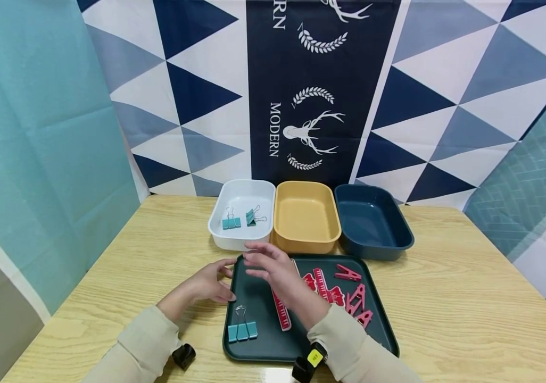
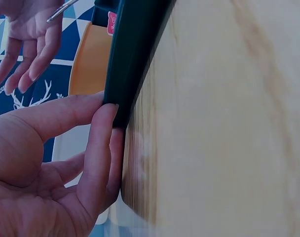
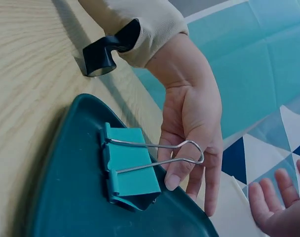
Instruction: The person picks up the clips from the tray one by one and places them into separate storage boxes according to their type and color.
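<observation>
My left hand holds the left rim of a dark green tray, its thumb at the inner edge. Above the tray hovers my right hand, fingers loosely extended and holding nothing. A teal binder clip stands in the tray's near left corner, its wire handles up; the right wrist view shows this binder clip close by. Under and beside the right hand lie red pieces with a piano-key pattern, partly covered by it. Several pink clothespins lie at the tray's right side.
Behind the tray stand three bins side by side: a white bin with two teal binder clips, a yellow bin and a navy bin. The wooden table extends to both sides. A patterned cloth hangs behind.
</observation>
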`<state>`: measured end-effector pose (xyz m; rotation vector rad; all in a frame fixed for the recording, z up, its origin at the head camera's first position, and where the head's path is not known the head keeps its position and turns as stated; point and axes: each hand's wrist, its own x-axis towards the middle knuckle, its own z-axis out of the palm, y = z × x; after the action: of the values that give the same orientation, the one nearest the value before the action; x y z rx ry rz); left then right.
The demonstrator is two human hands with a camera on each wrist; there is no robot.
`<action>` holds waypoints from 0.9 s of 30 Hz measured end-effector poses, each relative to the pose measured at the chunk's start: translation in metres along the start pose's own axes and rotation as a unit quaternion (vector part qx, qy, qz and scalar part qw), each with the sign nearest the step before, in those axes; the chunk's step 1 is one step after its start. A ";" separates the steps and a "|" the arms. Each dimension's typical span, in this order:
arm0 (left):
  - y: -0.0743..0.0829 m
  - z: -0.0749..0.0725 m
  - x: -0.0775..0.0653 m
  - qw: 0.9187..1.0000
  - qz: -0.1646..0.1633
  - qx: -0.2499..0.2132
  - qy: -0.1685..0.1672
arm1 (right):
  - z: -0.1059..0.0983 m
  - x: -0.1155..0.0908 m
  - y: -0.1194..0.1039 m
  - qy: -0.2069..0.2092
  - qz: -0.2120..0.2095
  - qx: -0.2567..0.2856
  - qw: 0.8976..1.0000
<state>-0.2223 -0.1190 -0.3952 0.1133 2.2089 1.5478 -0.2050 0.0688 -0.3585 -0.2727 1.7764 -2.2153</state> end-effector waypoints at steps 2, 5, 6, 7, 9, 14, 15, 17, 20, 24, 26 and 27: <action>0.001 0.000 0.000 1.000 -0.002 0.000 0.002 | 0.000 -0.002 0.000 -0.003 0.002 -0.015 1.000; 0.002 0.000 0.000 1.000 -0.005 -0.002 0.004 | -0.001 -0.005 0.001 -0.006 0.005 -0.032 0.999; 0.002 0.001 0.000 1.000 -0.006 -0.003 0.004 | -0.001 -0.006 0.002 -0.008 0.005 -0.039 0.999; 0.002 0.001 0.000 1.000 -0.007 -0.003 0.004 | -0.002 -0.007 0.003 -0.010 0.006 -0.045 0.999; 0.002 0.001 -0.001 1.000 -0.008 -0.001 0.005 | -0.003 -0.009 0.005 -0.016 0.007 -0.059 0.998; 0.002 0.002 -0.001 1.000 -0.006 -0.003 0.008 | -0.005 -0.014 0.010 -0.037 0.004 -0.109 0.993; 0.002 0.001 -0.001 1.000 -0.004 -0.005 0.007 | -0.005 -0.015 0.010 -0.041 0.003 -0.121 0.992; 0.001 0.001 -0.001 1.000 -0.003 -0.008 0.006 | -0.005 -0.017 0.011 -0.048 0.007 -0.144 0.988; 0.000 0.000 0.000 1.000 -0.001 -0.010 0.002 | -0.005 -0.020 0.010 -0.054 0.019 -0.172 0.983; -0.001 0.000 0.000 1.000 0.002 -0.009 -0.001 | -0.005 -0.023 0.013 -0.057 0.031 -0.206 0.976; -0.001 0.000 0.001 1.000 0.003 -0.008 -0.001 | -0.006 -0.024 0.015 -0.056 0.034 -0.219 0.973; -0.001 0.000 0.001 1.000 0.004 -0.008 -0.002 | -0.006 -0.024 0.016 -0.055 0.034 -0.224 0.973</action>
<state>-0.2228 -0.1194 -0.3963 0.1208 2.1958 1.5682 -0.1827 0.0793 -0.3751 -0.4123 2.1668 -1.6950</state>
